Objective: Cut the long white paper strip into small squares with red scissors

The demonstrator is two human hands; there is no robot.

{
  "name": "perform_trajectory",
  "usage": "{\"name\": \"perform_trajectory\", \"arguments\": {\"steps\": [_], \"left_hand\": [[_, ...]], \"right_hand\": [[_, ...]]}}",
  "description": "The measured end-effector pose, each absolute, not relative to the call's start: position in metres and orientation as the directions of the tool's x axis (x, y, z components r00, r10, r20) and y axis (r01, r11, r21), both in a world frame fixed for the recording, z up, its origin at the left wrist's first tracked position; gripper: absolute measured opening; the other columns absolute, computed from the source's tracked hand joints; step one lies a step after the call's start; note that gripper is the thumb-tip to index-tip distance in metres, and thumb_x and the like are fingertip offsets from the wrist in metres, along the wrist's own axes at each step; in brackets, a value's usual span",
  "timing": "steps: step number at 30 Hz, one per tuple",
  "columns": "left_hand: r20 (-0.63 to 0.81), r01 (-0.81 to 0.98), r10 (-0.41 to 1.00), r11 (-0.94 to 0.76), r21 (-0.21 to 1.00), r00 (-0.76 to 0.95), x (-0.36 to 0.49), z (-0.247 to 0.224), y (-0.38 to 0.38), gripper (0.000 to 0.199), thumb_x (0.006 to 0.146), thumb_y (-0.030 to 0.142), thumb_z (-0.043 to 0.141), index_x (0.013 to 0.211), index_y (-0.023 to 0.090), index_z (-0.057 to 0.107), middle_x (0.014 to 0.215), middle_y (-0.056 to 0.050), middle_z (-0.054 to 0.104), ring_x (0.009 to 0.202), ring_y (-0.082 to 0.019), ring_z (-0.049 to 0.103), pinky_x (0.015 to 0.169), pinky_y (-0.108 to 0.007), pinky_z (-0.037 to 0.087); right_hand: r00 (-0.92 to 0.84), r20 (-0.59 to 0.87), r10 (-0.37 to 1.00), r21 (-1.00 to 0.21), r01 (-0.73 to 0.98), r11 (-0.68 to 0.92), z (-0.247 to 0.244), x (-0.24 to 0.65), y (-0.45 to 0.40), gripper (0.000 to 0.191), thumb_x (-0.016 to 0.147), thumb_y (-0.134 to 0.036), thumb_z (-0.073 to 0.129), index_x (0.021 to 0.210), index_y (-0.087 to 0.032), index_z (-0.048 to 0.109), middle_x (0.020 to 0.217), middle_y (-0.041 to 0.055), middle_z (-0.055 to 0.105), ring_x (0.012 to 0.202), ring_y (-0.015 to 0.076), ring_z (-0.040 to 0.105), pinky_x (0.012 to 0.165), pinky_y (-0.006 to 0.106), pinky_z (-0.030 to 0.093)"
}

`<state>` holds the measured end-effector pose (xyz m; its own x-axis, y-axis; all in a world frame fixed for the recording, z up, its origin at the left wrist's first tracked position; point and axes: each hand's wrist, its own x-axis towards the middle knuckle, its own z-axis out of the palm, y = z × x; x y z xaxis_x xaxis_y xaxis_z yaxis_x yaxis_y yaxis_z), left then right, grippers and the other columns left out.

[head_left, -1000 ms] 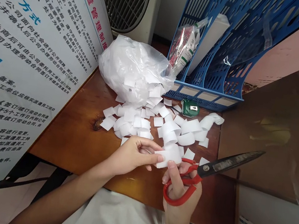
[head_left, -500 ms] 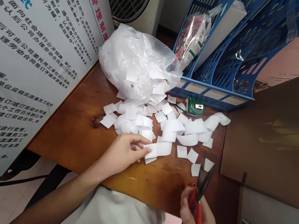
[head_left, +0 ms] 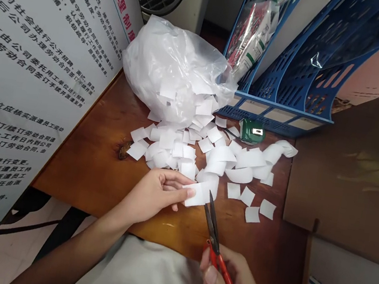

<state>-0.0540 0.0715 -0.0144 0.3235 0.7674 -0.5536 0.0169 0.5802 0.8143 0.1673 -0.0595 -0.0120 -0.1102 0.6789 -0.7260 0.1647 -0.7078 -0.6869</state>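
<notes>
Between thumb and fingers, my left hand point(head_left: 160, 192) pinches the end of a white strip point(head_left: 210, 184), which curls back toward the pile. My right hand point(head_left: 225, 280) is closed on the red handles of a pair of scissors point(head_left: 214, 226). Their dark blades are slightly apart, tips at the strip's lower edge just right of my left thumb. Beyond my hands, many small white squares point(head_left: 137, 149) lie heaped before a translucent plastic bag point(head_left: 176, 64) that holds more white pieces. A few loose squares point(head_left: 252, 214) rest to the right.
A green tape measure point(head_left: 252, 131) sits behind the strip. At the back right stands a blue file rack point(head_left: 278, 117) holding a packet point(head_left: 250, 42). A printed board point(head_left: 44, 68) leans along the left side, and a brown panel point(head_left: 350, 185) borders the wooden table point(head_left: 82, 168) on the right.
My right hand has moved left with the scissors, bringing the blades to the strip. My left hand still holds the strip, its end now tilted. The camera view has shifted slightly.
</notes>
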Motion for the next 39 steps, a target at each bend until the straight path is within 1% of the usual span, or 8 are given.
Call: {"name": "perform_trajectory", "arguments": {"steps": [3,5,9,18,22,28,34,39], "left_hand": [[-0.569,0.012,0.763,0.595,0.804,0.308,-0.055,-0.013,0.07,0.035,0.081,0.037,0.083,0.106,0.013,0.078,0.078,-0.004,0.071,0.059,-0.007,0.057,0.057,-0.015,0.05],[-0.573,0.003,0.762,0.6,0.8,0.303,-0.055,-0.013,0.069,0.034,0.081,0.037,0.083,0.105,0.013,0.079,0.076,-0.003,0.069,0.059,-0.007,0.058,0.057,-0.016,0.051],[-0.567,-0.003,0.764,0.597,0.802,0.307,-0.054,-0.012,0.07,0.031,0.081,0.036,0.083,0.102,0.015,0.079,0.073,-0.002,0.068,0.059,-0.008,0.06,0.057,-0.015,0.051],[-0.557,0.011,0.769,0.583,0.812,0.312,-0.053,-0.012,0.071,0.032,0.081,0.036,0.083,0.105,0.015,0.079,0.073,-0.002,0.068,0.062,-0.008,0.059,0.057,-0.015,0.052],[-0.549,0.022,0.777,0.571,0.82,0.308,-0.053,-0.012,0.07,0.031,0.081,0.035,0.083,0.104,0.015,0.079,0.072,-0.003,0.068,0.062,-0.009,0.06,0.058,-0.017,0.052],[-0.55,0.037,0.783,0.566,0.824,0.291,-0.053,-0.012,0.069,0.03,0.08,0.036,0.083,0.103,0.016,0.079,0.072,-0.002,0.068,0.061,-0.008,0.06,0.058,-0.016,0.052],[-0.557,0.043,0.778,0.571,0.82,0.291,-0.053,-0.013,0.07,0.03,0.081,0.037,0.083,0.101,0.016,0.079,0.074,-0.002,0.068,0.062,-0.008,0.061,0.059,-0.015,0.053],[-0.561,0.041,0.775,0.576,0.817,0.29,-0.053,-0.014,0.07,0.032,0.081,0.037,0.083,0.102,0.015,0.079,0.075,-0.002,0.069,0.064,-0.008,0.061,0.059,-0.015,0.053]], "right_hand": [[-0.263,-0.669,0.695,-0.743,0.2,-0.639,-0.018,0.169,-0.044,0.052,0.086,-0.068,0.062,0.088,-0.016,0.063,0.074,0.0046,0.058,0.058,0.0159,0.055,0.058,0.029,0.049],[-0.284,-0.638,0.715,-0.769,0.206,-0.605,-0.019,0.169,-0.038,0.049,0.089,-0.065,0.061,0.087,-0.016,0.062,0.074,0.0044,0.057,0.059,0.0151,0.054,0.058,0.028,0.048],[-0.295,-0.62,0.727,-0.784,0.201,-0.588,-0.019,0.167,-0.034,0.046,0.09,-0.061,0.061,0.087,-0.015,0.062,0.075,0.0044,0.056,0.06,0.015,0.053,0.057,0.027,0.046],[-0.295,-0.632,0.716,-0.775,0.254,-0.579,-0.017,0.167,-0.034,0.049,0.094,-0.064,0.054,0.088,-0.016,0.057,0.075,0.0017,0.051,0.062,0.013,0.05,0.058,0.025,0.045],[-0.311,-0.631,0.711,-0.776,0.238,-0.584,-0.016,0.166,-0.034,0.052,0.093,-0.068,0.053,0.084,-0.017,0.054,0.071,0.0005,0.05,0.06,0.0119,0.047,0.055,0.024,0.043],[-0.322,-0.662,0.677,-0.745,0.187,-0.64,-0.016,0.162,-0.031,0.051,0.092,-0.066,0.056,0.079,-0.017,0.049,0.065,-0.0016,0.049,0.053,0.0094,0.043,0.051,0.023,0.041],[-0.297,-0.697,0.652,-0.71,0.167,-0.684,-0.022,0.162,-0.033,0.05,0.091,-0.064,0.06,0.076,-0.017,0.049,0.065,-0.0022,0.049,0.051,0.0091,0.046,0.05,0.022,0.038],[-0.283,-0.719,0.635,-0.692,0.202,-0.693,-0.025,0.164,-0.038,0.047,0.095,-0.06,0.058,0.079,-0.017,0.051,0.065,-0.0027,0.051,0.048,0.0082,0.047,0.049,0.021,0.037]]}}
